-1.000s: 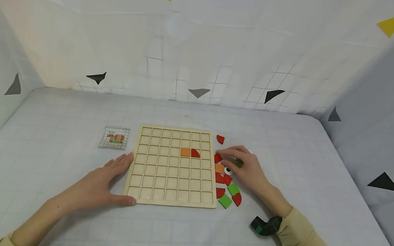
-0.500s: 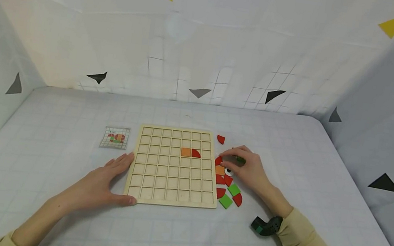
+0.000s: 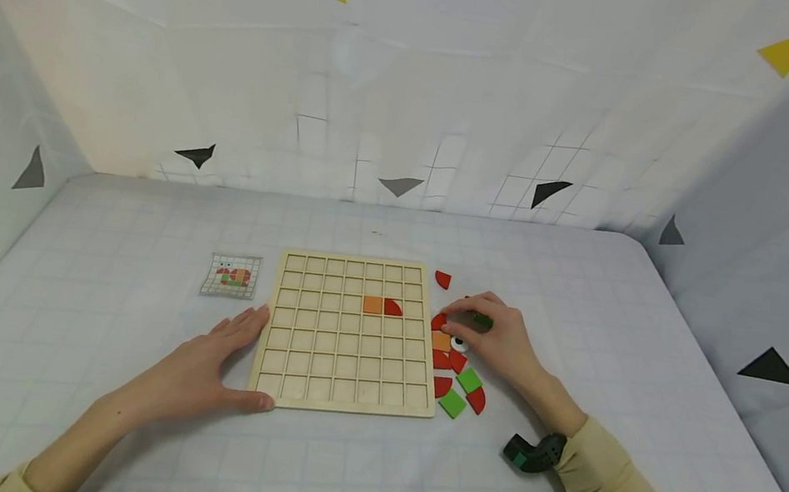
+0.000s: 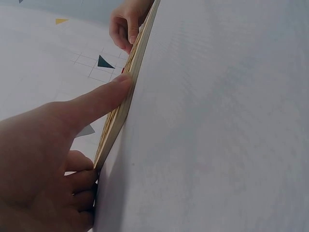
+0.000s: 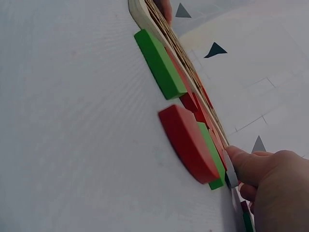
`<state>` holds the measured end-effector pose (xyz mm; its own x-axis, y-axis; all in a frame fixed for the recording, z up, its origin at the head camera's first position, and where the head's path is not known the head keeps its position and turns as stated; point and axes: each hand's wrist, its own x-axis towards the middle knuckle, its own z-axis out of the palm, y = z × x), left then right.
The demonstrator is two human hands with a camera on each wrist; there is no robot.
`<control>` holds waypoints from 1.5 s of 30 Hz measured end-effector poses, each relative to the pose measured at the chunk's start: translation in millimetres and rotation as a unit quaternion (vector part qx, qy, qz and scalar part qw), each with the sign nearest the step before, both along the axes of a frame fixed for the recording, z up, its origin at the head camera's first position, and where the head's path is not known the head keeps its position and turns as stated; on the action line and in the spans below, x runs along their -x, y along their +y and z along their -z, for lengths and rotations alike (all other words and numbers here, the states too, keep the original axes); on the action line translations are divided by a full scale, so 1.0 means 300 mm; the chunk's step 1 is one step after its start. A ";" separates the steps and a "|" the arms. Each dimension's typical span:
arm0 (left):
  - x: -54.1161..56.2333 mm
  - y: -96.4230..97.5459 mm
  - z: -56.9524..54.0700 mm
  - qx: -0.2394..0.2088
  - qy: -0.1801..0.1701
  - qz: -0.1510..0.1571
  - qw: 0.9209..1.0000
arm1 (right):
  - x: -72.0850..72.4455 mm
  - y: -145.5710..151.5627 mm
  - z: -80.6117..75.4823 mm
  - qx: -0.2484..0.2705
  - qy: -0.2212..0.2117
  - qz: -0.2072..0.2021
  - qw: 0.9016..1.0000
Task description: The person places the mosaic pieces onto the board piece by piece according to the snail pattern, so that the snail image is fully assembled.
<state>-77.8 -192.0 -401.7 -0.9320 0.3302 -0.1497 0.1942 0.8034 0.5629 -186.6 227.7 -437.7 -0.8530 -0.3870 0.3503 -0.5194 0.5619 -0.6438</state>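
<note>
A wooden grid board (image 3: 335,347) lies on the table, an orange square tile (image 3: 373,304) and a red quarter-circle tile (image 3: 392,307) side by side in its cells. My left hand (image 3: 199,370) rests against the board's left edge, thumb on the near left corner and fingers spread along the side; the left wrist view shows the thumb (image 4: 104,99) on the rim. Just beyond the right edge, my right hand (image 3: 492,331) pinches another red tile (image 3: 439,320) between thumb and index fingertips, low at the table. Its curled fingers partly cover a green tile (image 3: 482,320).
Loose tiles lie along the board's right side: an orange square (image 3: 441,342), a white eye tile (image 3: 459,344), green squares (image 3: 452,404) and several red ones (image 3: 475,399). One red tile (image 3: 443,280) sits farther back. A pattern card (image 3: 231,275) lies left of the board.
The red tile at my right fingertips has shifted slightly toward me and turned a little, the thumb and index closing in on it. My left hand has stayed put.
</note>
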 end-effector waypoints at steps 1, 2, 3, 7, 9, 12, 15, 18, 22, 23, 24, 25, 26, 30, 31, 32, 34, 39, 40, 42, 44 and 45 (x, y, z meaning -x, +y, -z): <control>0.000 0.000 0.000 0.000 0.000 0.000 1.000 | -0.001 0.000 0.000 -0.001 0.001 0.000 1.000; 0.000 0.000 0.000 0.000 0.000 0.000 1.000 | -0.001 0.001 -0.001 -0.001 0.002 0.000 1.000; 0.001 -0.001 0.001 0.000 0.000 0.001 1.000 | -0.002 0.001 -0.003 -0.002 0.002 0.001 1.000; 0.003 0.001 0.001 0.000 0.000 0.000 1.000 | -0.008 0.002 -0.013 0.005 -0.008 0.020 1.000; 0.003 0.002 0.000 -0.002 -0.001 0.001 1.000 | -0.013 0.001 -0.017 0.009 -0.015 0.040 0.999; 0.002 0.004 -0.002 -0.005 -0.003 0.002 1.000 | -0.027 -0.011 -0.036 0.021 -0.036 0.065 0.997; 0.002 0.006 -0.003 -0.005 -0.002 0.003 1.000 | -0.050 -0.044 -0.066 0.036 -0.062 0.079 0.994; 0.002 0.005 -0.005 -0.002 0.000 0.002 1.000 | -0.068 -0.090 -0.090 0.053 -0.078 0.077 0.993; 0.002 0.005 -0.006 0.001 0.000 0.002 1.000 | -0.073 -0.147 -0.094 0.060 -0.060 0.067 0.994; 0.002 0.005 -0.006 0.000 0.001 0.003 1.000 | -0.073 -0.160 -0.094 0.062 -0.058 0.065 0.994; 0.001 0.005 -0.006 -0.001 0.001 0.003 1.000 | -0.072 -0.173 -0.092 0.064 -0.054 0.064 0.994; 0.001 0.005 -0.007 -0.001 0.001 0.003 1.000 | -0.072 -0.186 -0.090 0.067 -0.054 0.062 0.994; 0.000 0.005 -0.007 -0.001 0.002 0.003 1.000 | -0.071 -0.198 -0.088 0.071 -0.056 0.059 0.994; -0.001 0.004 -0.006 -0.001 0.001 0.002 1.000 | -0.068 -0.251 -0.085 0.079 -0.062 0.048 0.994; -0.001 0.003 -0.005 -0.001 0.002 0.002 1.000 | -0.068 -0.265 -0.085 0.078 -0.066 0.046 0.994; 0.000 0.003 -0.004 -0.001 0.003 0.003 1.000 | -0.066 -0.279 -0.084 0.075 -0.068 0.046 0.994; 0.000 0.002 -0.003 0.000 0.003 0.003 1.000 | -0.065 -0.306 -0.087 0.064 -0.061 0.046 0.995; -0.001 0.002 0.000 0.000 0.004 0.003 1.000 | -0.053 -0.365 -0.084 0.044 -0.035 0.039 0.998; -0.001 0.002 0.000 -0.001 0.004 0.004 1.000 | -0.049 -0.375 -0.083 0.040 -0.033 0.039 0.998; -0.002 0.002 0.002 -0.001 0.005 0.003 1.000 | -0.041 -0.395 -0.078 0.035 -0.032 0.041 0.998; -0.001 0.002 0.003 -0.002 0.004 0.003 1.000 | -0.037 -0.413 -0.075 0.032 -0.029 0.043 0.998; -0.001 0.002 0.003 -0.002 0.004 0.002 1.000 | -0.035 -0.422 -0.074 0.033 -0.026 0.042 0.998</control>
